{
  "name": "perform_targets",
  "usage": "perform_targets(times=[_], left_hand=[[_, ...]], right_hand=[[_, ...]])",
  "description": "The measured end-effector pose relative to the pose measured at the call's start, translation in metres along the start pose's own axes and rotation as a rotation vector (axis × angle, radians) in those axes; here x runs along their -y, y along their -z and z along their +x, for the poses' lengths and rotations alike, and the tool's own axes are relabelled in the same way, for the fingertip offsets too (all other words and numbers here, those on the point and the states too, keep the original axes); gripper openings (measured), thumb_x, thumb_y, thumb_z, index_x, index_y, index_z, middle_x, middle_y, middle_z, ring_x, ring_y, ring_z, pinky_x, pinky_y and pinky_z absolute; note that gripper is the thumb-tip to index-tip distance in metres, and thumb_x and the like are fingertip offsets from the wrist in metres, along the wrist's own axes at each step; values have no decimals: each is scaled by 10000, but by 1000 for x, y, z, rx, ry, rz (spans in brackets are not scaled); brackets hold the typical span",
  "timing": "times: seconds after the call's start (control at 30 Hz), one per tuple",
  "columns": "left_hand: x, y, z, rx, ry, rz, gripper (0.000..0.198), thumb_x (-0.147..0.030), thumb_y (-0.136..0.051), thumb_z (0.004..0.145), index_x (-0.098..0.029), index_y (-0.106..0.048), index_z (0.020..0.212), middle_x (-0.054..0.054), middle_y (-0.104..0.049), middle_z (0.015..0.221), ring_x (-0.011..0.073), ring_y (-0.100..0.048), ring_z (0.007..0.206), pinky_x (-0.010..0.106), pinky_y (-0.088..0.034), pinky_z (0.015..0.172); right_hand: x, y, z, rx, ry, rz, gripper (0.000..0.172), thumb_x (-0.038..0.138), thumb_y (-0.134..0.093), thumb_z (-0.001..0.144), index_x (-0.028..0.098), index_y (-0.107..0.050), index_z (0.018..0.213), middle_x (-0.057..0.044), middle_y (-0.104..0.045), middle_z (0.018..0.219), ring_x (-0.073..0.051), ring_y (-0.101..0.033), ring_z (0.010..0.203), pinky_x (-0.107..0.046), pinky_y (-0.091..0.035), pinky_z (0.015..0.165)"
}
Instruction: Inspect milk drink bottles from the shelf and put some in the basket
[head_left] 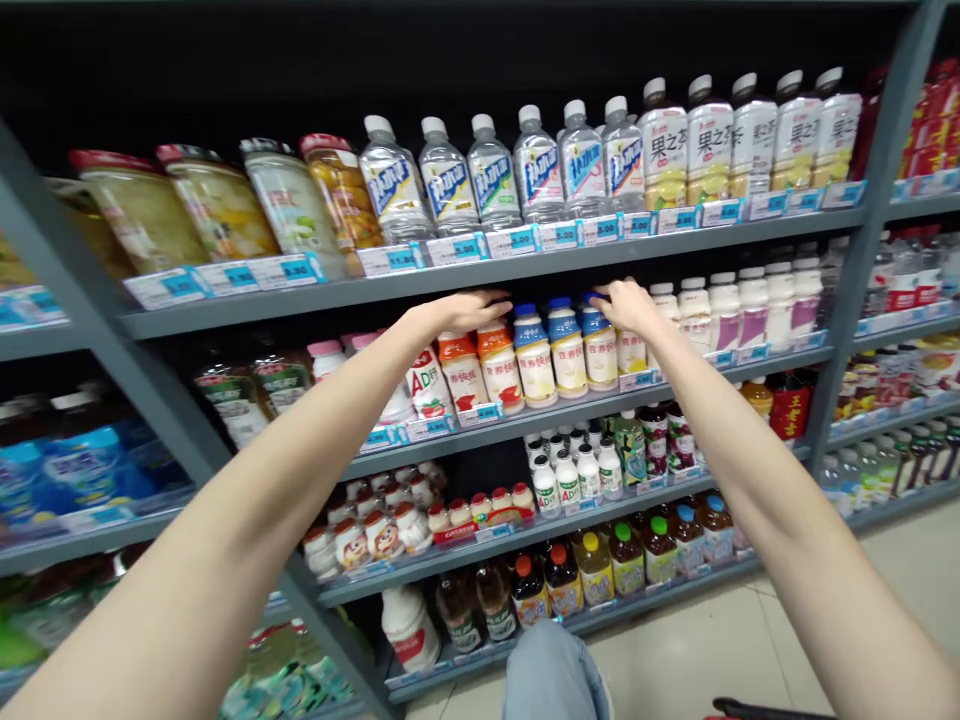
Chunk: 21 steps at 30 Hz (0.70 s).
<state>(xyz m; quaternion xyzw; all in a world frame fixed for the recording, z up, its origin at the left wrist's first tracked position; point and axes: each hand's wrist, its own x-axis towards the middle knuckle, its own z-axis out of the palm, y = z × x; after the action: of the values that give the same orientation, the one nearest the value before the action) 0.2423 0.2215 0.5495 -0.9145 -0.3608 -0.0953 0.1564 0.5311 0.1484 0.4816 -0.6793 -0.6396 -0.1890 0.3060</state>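
Note:
My left hand (474, 309) lies over the tops of two orange-labelled drink bottles (499, 372) on the second shelf down, its fingers stretched to the right. Their caps are hidden under it. Beside them stand blue-capped drink bottles (568, 352), upright in a row. With fingers apart, my right hand (628, 303) reaches the top of the rightmost blue-capped bottle (600, 350) and partly covers its cap. A yellow-labelled bottle (632, 352) stands below that hand, its top hidden. Neither hand lifts anything off the shelf.
Clear drink bottles (538, 165), tea bottles (709, 145) and fruit jars (214, 200) line the shelf above. White-capped bottles (724, 305) continue on the right. Small white bottles (568, 478) stand below. Grey shelf edges (480, 268) run close above my hands. My knee (555, 670) is at the bottom.

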Motion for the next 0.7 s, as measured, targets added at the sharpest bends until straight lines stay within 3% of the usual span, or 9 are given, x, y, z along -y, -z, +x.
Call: perform_targets(times=[0.17,0.27,0.37,0.5,0.7], left_hand=[[37,4,-45,63,45,90,701,-581,-297,1025,-167,-429,1575,91,-416,1625,270,-405,1489,353,-279,1249],[46,-2,-61,68,30,100,647,-506,-320,1026,-140,-480,1535,114,-483,1577,253,-481,1429,329,-345,1206],[43,-7,-64,38,25,106,544,-401,-361,1015,-161,-570,1457,94,-570,1503,235,-551,1354,305,-403,1151],[41,0,-65,1,93,45,566,-446,-468,981,-171,-561,1468,98,-639,1419,252,-624,1248,299,-465,1075],[51,10,-65,41,101,-34,513,-430,-511,931,-208,-673,1364,76,-660,1395,255,-652,1199,310,-484,1045]], right_hand=[[2,-10,-9,-67,19,-17,464,388,-449,1047,210,-662,1418,-167,-659,1363,-397,-543,1300,-525,-492,1032],[3,-17,-10,-86,-6,14,475,367,-438,1045,196,-643,1438,-173,-643,1387,-405,-542,1294,-529,-500,1018],[3,-21,-11,-91,-25,50,483,358,-431,1044,191,-630,1452,-173,-649,1382,-402,-560,1278,-528,-497,1026],[4,-21,-11,-98,-40,51,483,350,-438,1040,188,-626,1455,-174,-648,1394,-400,-566,1285,-529,-501,1026],[4,-22,-10,-97,-61,59,469,351,-459,1030,195,-650,1429,-177,-664,1375,-392,-583,1289,-525,-510,1026]])
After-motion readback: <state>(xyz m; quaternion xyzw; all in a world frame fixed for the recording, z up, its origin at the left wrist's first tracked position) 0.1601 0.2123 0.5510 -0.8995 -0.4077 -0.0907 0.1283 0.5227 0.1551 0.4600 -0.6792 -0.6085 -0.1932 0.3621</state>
